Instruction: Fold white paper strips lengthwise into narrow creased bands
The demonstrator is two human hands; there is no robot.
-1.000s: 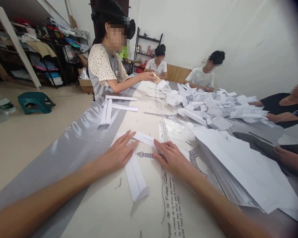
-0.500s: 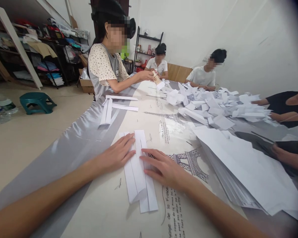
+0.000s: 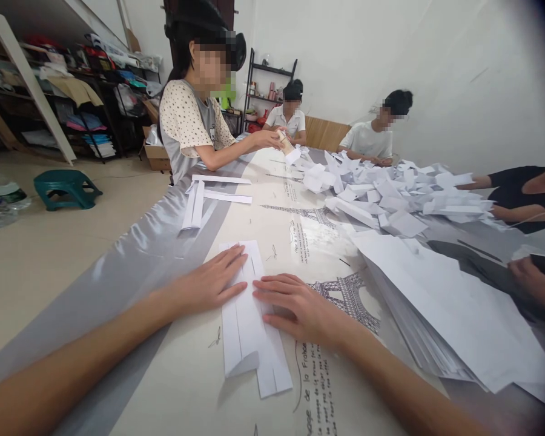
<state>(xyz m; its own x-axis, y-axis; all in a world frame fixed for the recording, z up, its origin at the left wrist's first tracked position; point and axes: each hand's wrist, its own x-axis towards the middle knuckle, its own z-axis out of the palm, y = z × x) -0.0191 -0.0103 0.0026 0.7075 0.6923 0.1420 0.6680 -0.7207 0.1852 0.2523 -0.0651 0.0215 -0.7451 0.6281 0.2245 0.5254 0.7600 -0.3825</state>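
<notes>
Two folded white paper strips lie in front of me, overlapping along their length. My left hand (image 3: 218, 278) rests flat, fingers stretched, on the upper part of the left paper strip (image 3: 236, 336). On the right paper strip (image 3: 275, 369), my right hand (image 3: 290, 300) lies with its fingers extended and slightly apart, pressing from the side. The fingertips of both hands are close together but not touching. A lower corner of the left strip curls up a little off the table. Neither hand grasps anything.
A stack of white sheets (image 3: 445, 309) lies at the right. Beyond it is a heap of folded papers (image 3: 381, 194). More folded strips (image 3: 194, 206) lie at the far left of the table. Several people sit or stand round it; a green stool (image 3: 67, 188) stands on the floor.
The two strips have shifted closer, now overlapping more. The right strip's lower end has moved slightly toward me and right. Both hands stay on the paper.
</notes>
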